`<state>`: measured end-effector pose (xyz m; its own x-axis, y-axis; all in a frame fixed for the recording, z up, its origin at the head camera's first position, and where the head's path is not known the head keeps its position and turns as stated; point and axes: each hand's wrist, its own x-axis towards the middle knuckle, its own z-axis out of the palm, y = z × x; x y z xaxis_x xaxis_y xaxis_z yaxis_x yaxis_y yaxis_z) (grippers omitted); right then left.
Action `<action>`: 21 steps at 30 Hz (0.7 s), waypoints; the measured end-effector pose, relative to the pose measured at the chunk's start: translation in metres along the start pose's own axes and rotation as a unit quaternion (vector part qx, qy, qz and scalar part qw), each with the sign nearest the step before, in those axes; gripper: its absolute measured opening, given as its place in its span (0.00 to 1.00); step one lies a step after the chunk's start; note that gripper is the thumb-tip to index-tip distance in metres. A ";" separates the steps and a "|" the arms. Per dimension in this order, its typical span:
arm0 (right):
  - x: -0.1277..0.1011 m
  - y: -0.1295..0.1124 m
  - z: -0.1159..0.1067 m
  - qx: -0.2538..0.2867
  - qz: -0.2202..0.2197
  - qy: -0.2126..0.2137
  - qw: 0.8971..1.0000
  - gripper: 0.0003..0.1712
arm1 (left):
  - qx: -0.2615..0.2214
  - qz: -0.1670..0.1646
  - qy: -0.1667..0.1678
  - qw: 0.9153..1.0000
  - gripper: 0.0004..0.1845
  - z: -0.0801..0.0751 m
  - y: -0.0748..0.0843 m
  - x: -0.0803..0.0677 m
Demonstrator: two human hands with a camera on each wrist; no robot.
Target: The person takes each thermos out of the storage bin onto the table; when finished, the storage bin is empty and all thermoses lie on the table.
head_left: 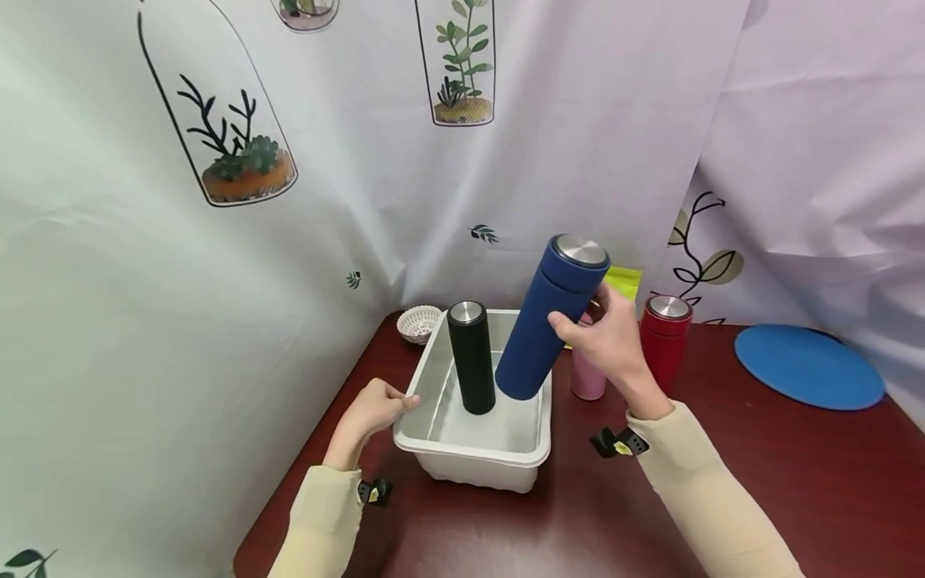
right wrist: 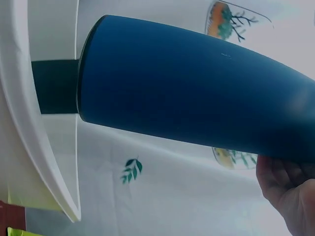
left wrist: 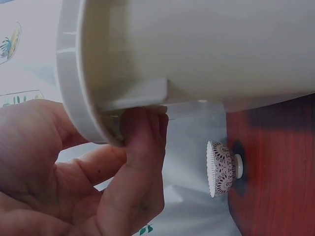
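One blue bottle (head_left: 542, 325) in right grip (head_left: 610, 337); pink bottle (head_left: 588, 379) behind, part-hidden.

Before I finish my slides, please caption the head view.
Right hand holds a tilted blue bottle over a white bin with a black bottle inside; left hand grips the rim.

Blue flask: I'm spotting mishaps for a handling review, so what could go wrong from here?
The tilted blue flask could bump the black flask standing in the tub, perhaps toppling it. It might also slip, since only the right hand grips it. The left hand holds just one side of the tub, so a knock could swing it.
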<state>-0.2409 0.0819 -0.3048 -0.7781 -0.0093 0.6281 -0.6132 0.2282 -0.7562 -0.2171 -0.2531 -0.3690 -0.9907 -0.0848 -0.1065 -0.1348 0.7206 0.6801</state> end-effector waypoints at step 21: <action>-0.008 0.018 -0.045 -0.051 -0.017 0.017 0.998 0.25 | 0.007 -0.005 -0.002 1.000 0.16 -0.001 -0.001 0.003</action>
<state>-0.2393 0.1295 -0.3155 -0.7504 0.0147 0.6608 -0.6210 0.3267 -0.7125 -0.2200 -0.2549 -0.3692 -0.9892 -0.0897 -0.1159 -0.1445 0.7293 0.6688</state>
